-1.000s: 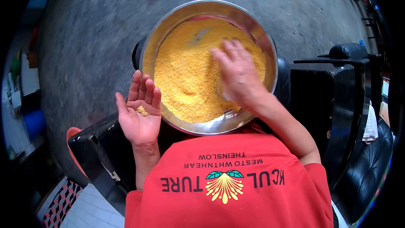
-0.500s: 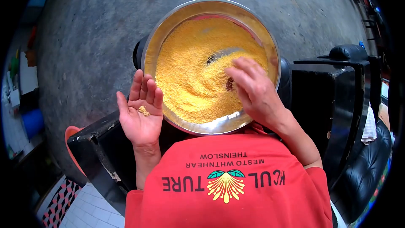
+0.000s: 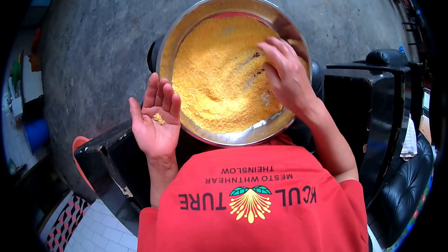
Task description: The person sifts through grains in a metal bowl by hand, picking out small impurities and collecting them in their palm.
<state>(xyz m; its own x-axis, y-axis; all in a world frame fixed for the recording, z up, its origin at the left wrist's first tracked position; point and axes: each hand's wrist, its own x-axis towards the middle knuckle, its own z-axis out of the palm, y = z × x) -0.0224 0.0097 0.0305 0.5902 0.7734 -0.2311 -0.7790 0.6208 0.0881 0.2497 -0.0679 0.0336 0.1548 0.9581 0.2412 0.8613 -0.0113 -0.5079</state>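
Note:
A wide steel bowl (image 3: 186,23) full of yellow grain (image 3: 210,70) rests in front of my red shirt. My right hand (image 3: 287,74) lies in the grain on the bowl's right side, fingers spread, raking through it so that dark streaks of the bowl's bottom show. My left hand (image 3: 156,121) is held palm up beside the bowl's left rim, fingers together and pointing away. A small pinch of picked-out bits (image 3: 159,119) lies in that palm.
Black armrests of a chair (image 3: 364,93) flank me on the right and lower left. Grey concrete floor (image 3: 102,28) spreads beyond the bowl. Tiled floor (image 3: 93,233) shows at the lower left. A blue container (image 3: 37,135) stands at the far left.
My right hand swept through the grain from the middle toward the near right, then out to the far right side. The bowl shifted slightly. My left hand stayed still with its pinch of bits.

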